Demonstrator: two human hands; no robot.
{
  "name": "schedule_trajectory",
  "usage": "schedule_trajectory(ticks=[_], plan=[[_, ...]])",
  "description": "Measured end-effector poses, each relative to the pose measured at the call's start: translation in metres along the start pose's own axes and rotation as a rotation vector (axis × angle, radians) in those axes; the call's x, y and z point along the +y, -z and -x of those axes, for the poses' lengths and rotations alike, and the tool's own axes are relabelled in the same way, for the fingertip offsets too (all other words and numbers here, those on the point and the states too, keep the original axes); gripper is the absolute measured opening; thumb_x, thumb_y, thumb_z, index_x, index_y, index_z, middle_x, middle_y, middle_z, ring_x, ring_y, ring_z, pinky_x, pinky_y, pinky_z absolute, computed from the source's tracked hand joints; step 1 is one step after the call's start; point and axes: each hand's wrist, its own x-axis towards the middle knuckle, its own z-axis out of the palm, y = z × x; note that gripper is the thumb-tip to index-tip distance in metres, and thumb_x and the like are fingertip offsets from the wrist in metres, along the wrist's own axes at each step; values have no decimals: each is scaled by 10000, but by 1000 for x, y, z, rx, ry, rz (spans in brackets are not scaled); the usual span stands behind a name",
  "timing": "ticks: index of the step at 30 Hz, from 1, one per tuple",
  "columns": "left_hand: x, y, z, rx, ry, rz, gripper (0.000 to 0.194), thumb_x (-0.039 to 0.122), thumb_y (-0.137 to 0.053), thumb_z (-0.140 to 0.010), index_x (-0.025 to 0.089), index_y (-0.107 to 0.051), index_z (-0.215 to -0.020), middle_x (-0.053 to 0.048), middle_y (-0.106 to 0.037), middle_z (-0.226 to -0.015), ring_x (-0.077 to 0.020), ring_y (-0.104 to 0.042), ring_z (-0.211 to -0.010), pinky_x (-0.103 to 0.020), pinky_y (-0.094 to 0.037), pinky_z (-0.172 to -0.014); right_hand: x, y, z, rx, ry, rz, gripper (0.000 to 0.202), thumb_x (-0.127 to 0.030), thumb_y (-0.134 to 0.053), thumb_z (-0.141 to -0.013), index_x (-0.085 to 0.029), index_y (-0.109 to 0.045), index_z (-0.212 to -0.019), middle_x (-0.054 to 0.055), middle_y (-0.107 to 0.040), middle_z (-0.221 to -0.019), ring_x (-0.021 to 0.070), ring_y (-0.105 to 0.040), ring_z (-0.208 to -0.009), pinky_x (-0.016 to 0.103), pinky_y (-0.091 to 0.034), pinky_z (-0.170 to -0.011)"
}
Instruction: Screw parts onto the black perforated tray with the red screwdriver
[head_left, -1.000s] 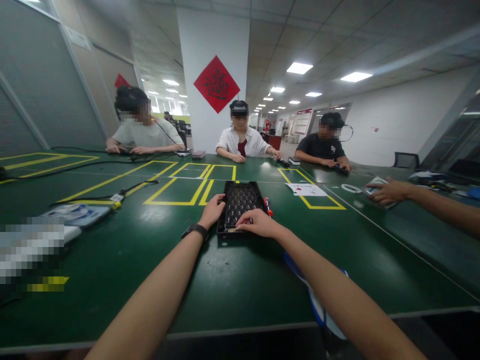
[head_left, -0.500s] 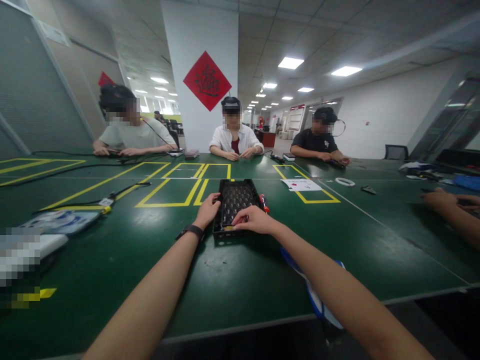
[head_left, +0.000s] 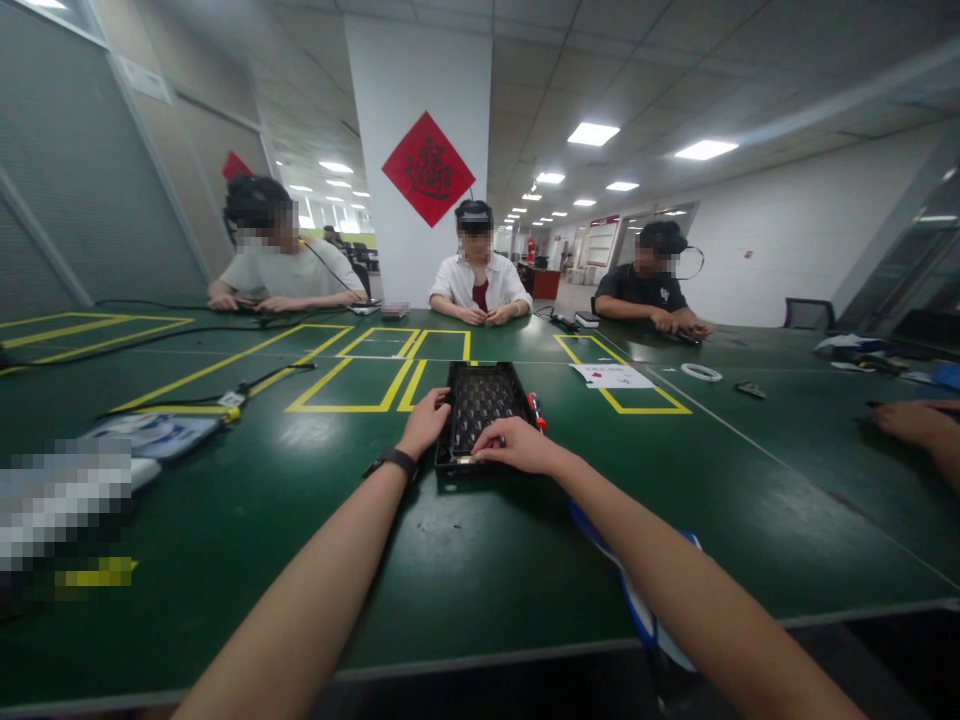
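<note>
A black rectangular tray (head_left: 459,470) lies on the green table in front of me, its floor covered with rows of small dark shapes. My left hand (head_left: 424,424) holds the tray's left side, thumb at the rim. Over the near end of the tray, my right hand (head_left: 517,445) has its fingers pinched together beside a small pale yellowish piece (head_left: 466,460) in the near corner. What sits between those fingertips is too small to make out. A red-and-black tool (head_left: 536,412), its kind unclear, lies against the tray's right side.
Yellow tape outlines (head_left: 337,408) mark the table. A printed sheet (head_left: 615,376) and white ring (head_left: 700,372) lie to the right. A blue-and-white object (head_left: 637,600) is partly under my right forearm. A bagged item (head_left: 161,437) with cables lies left. Several people sit around the table.
The whole view has shifted, so everything appears slightly further right. My left hand stays on the tray's side, and my right fingers remain at its near end with little visible movement.
</note>
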Motion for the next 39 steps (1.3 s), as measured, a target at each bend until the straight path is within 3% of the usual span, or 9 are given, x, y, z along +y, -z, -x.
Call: schedule_trajectory(ticks=[7, 16, 30, 39], plan=[[1, 1, 2, -1, -2, -1, 415, 150, -444, -715, 161, -532, -1120, -72, -591, -1118, -182, -539, -1032, -323, -402, -926, -2, 3, 0, -19, 17, -1, 259, -359, -595, -730, -158, -689, -862, 39, -677, -776, 121, -579, -689, 213, -408, -647], [0, 1, 1, -1, -13, 4, 427, 150, -454, -711, 149, -541, -1129, -78, -593, -1125, -180, -540, -1038, -305, -400, -935, -5, 2, 2, 59, 64, 59, 202, -310, -604, -732, -162, -694, -835, 47, -677, -778, 124, -585, -700, 217, -401, -661], [-6, -1, -2, 0, -43, -13, 429, 161, -451, -718, 149, -539, -1137, -71, -585, -1142, -178, -529, -1053, -305, -395, -942, -2, 0, 1, 33, -62, -80, 306, -375, -648, -668, -126, -692, -839, 39, -660, -679, 99, -549, -570, 189, -393, -547], [-9, -2, -4, -5, -35, -3, 440, 170, -451, -720, 144, -536, -1151, -80, -582, -1144, -180, -532, -1045, -311, -392, -945, -3, -2, 0, 91, -25, -55, 234, -330, -605, -716, -141, -695, -819, 45, -678, -735, 111, -574, -641, 208, -412, -620]])
